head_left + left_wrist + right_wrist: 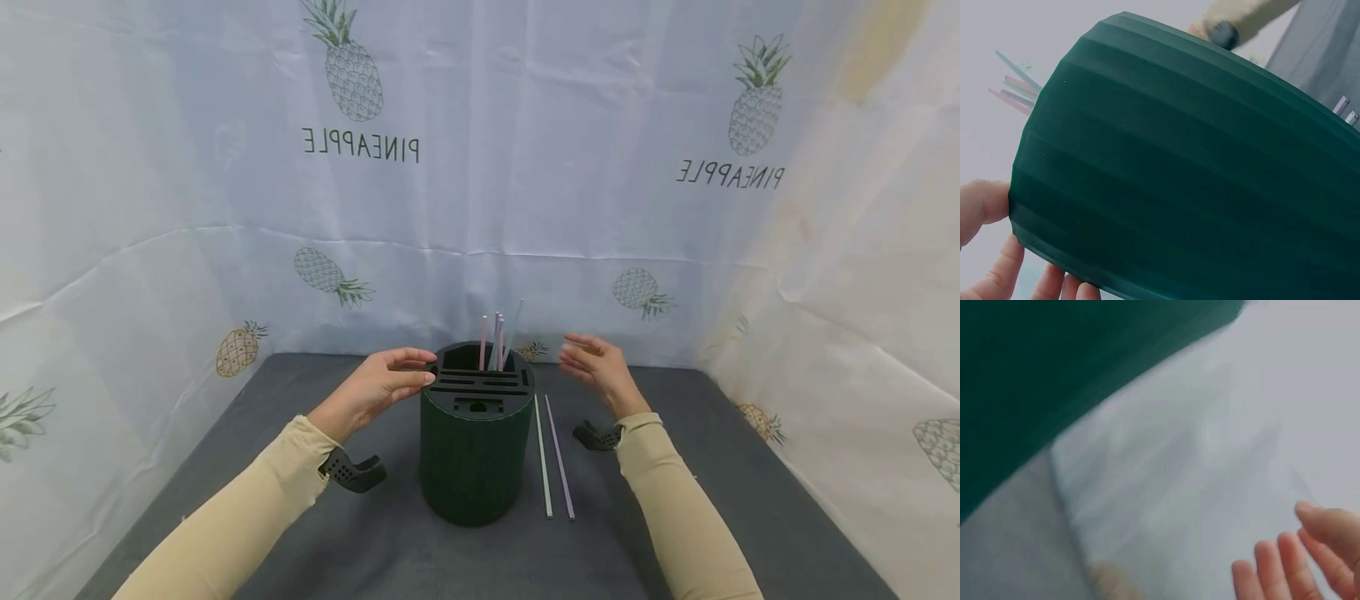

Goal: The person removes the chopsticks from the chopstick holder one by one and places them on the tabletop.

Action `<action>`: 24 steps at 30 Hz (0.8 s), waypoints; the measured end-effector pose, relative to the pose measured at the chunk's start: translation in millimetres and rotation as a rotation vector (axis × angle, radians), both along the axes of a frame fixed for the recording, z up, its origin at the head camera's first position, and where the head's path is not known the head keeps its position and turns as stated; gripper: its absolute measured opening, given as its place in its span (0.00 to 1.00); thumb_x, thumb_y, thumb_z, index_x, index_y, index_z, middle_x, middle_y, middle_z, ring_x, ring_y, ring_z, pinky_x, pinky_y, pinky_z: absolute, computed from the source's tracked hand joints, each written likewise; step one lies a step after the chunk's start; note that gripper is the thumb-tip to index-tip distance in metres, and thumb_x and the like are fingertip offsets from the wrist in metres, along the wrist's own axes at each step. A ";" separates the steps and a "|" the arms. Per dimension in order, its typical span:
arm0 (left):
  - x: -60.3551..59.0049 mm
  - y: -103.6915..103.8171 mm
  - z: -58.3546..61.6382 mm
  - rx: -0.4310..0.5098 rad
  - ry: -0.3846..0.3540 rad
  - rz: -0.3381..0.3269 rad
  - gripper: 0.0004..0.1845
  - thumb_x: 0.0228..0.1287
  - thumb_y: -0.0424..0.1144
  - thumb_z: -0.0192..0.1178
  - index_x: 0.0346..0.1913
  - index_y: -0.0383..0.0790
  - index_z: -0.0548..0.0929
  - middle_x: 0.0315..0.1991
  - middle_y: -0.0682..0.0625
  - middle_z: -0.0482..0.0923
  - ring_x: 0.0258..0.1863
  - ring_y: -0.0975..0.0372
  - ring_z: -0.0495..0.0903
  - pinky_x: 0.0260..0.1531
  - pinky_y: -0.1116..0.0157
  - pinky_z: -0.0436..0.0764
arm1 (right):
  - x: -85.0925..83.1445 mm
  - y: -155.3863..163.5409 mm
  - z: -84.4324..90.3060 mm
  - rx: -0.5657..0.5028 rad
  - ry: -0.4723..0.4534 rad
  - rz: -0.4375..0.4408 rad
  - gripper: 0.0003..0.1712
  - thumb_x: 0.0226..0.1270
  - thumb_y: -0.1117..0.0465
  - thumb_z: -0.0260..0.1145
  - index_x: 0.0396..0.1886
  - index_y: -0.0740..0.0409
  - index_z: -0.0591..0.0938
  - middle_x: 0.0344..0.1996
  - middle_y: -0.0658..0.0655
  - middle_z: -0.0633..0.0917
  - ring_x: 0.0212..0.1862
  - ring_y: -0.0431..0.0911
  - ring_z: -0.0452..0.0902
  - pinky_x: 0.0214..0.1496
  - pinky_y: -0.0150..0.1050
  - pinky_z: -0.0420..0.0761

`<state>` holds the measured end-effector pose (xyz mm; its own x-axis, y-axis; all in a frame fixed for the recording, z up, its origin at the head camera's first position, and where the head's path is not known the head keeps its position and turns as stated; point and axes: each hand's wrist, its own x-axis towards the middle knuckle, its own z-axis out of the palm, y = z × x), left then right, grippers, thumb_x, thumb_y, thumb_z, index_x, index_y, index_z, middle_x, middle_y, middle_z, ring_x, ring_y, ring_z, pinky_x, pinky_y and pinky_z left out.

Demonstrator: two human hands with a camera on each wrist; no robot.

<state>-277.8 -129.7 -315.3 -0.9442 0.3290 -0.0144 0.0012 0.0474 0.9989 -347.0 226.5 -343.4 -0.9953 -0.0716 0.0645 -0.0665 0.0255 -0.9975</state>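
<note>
A dark green round knife block (474, 458) stands upright on the table. Its black top has slots and a larger opening at the back. Several slim chopsticks (498, 342), pinkish and bluish, stick up from that opening. My left hand (378, 385) holds the block's upper left rim between thumb and fingers; the left wrist view shows the fingertips (1047, 282) against its edge. My right hand (597, 368) is raised to the right of the block, fingers loosely extended, holding nothing. Two chopsticks, one pale green (543, 458) and one lilac (559, 458), lie between the block and my right forearm.
A dark grey cloth (360, 542) covers the table. White pineapple-print curtains (480, 183) hang behind it and on both sides. A black wrist mount sits on each wrist, the left one (358, 473) near the block's left side.
</note>
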 end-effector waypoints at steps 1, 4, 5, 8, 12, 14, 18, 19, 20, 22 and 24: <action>0.1 -0.4 0.1 -0.001 0.000 -0.001 0.26 0.65 0.33 0.62 0.64 0.32 0.70 0.66 0.38 0.64 0.59 0.54 0.73 0.67 0.51 0.68 | 2.3 -2.7 9.1 -0.027 0.036 0.018 0.33 0.70 0.59 0.63 0.71 0.62 0.66 0.63 0.62 0.72 0.58 0.47 0.77 0.60 0.39 0.79; 0.6 -1.2 0.6 -0.003 0.000 0.000 0.26 0.65 0.34 0.62 0.64 0.32 0.70 0.65 0.38 0.64 0.59 0.54 0.73 0.67 0.51 0.68 | 9.2 -14.9 31.8 -0.093 0.136 0.071 0.32 0.69 0.59 0.63 0.70 0.62 0.67 0.58 0.57 0.75 0.56 0.44 0.77 0.58 0.36 0.80; 0.8 -1.2 0.8 -0.004 0.000 0.000 0.26 0.65 0.34 0.62 0.64 0.32 0.70 0.65 0.39 0.64 0.59 0.54 0.72 0.67 0.51 0.68 | 10.6 -19.7 37.2 -0.111 0.164 0.098 0.31 0.69 0.59 0.64 0.69 0.62 0.68 0.56 0.55 0.76 0.57 0.45 0.77 0.57 0.36 0.80; 1.5 -1.3 1.3 -0.007 0.002 0.004 0.26 0.65 0.33 0.62 0.64 0.32 0.70 0.65 0.39 0.65 0.59 0.54 0.72 0.67 0.51 0.68 | 15.0 -34.9 47.7 -0.140 0.220 0.172 0.27 0.68 0.62 0.64 0.65 0.62 0.71 0.52 0.53 0.79 0.58 0.46 0.78 0.58 0.37 0.80; 1.4 -1.3 1.1 -0.005 0.006 -0.001 0.25 0.65 0.33 0.61 0.64 0.32 0.70 0.64 0.39 0.65 0.59 0.54 0.73 0.67 0.51 0.68 | 16.8 -50.5 50.5 -0.115 0.273 0.245 0.23 0.68 0.67 0.64 0.62 0.61 0.74 0.51 0.56 0.79 0.56 0.46 0.79 0.58 0.39 0.80; 1.1 -1.1 0.7 -0.003 0.009 -0.003 0.25 0.65 0.33 0.61 0.64 0.32 0.70 0.64 0.39 0.65 0.58 0.55 0.73 0.67 0.51 0.68 | 16.1 -55.3 49.1 -0.095 0.282 0.260 0.23 0.67 0.68 0.64 0.61 0.62 0.74 0.50 0.56 0.79 0.54 0.46 0.80 0.57 0.39 0.80; 0.4 -0.6 -0.3 -0.005 0.013 -0.005 0.25 0.65 0.33 0.62 0.64 0.32 0.70 0.64 0.38 0.65 0.57 0.55 0.73 0.67 0.51 0.68 | 16.1 -60.5 46.1 -0.054 0.266 0.264 0.25 0.65 0.71 0.64 0.62 0.67 0.72 0.49 0.54 0.79 0.49 0.43 0.81 0.55 0.38 0.82; 0.3 -0.5 -0.5 -0.004 0.012 -0.004 0.25 0.65 0.33 0.62 0.64 0.32 0.71 0.64 0.38 0.65 0.57 0.55 0.74 0.67 0.51 0.68 | 15.8 -61.0 45.3 -0.048 0.260 0.268 0.25 0.65 0.72 0.64 0.62 0.68 0.71 0.48 0.54 0.79 0.49 0.42 0.81 0.55 0.38 0.82; 0.2 -0.4 -0.6 -0.003 0.011 -0.004 0.25 0.65 0.33 0.62 0.64 0.32 0.71 0.64 0.38 0.65 0.57 0.55 0.74 0.67 0.51 0.68 | 15.8 -61.4 44.7 -0.042 0.257 0.269 0.26 0.64 0.72 0.64 0.62 0.69 0.71 0.49 0.54 0.79 0.48 0.41 0.82 0.55 0.38 0.82; 0.1 -0.2 -0.8 -0.001 0.008 -0.002 0.25 0.65 0.33 0.62 0.64 0.32 0.71 0.64 0.39 0.65 0.57 0.55 0.74 0.67 0.51 0.68 | 15.6 -61.8 43.9 -0.042 0.253 0.280 0.26 0.63 0.73 0.65 0.61 0.70 0.71 0.50 0.56 0.79 0.48 0.41 0.82 0.54 0.38 0.82; 0.3 0.1 -0.7 0.002 0.006 0.001 0.25 0.65 0.33 0.62 0.64 0.32 0.71 0.64 0.39 0.65 0.57 0.56 0.74 0.67 0.51 0.68 | 15.0 -61.9 43.3 -0.042 0.252 0.288 0.23 0.63 0.73 0.65 0.58 0.68 0.73 0.51 0.57 0.80 0.47 0.41 0.82 0.53 0.39 0.83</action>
<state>-277.5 -129.6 -316.0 -0.9445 0.3285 -0.0079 0.0074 0.0454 0.9989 -332.0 164.5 -300.1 -0.8873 -0.3382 0.3137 -0.3083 -0.0710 -0.9486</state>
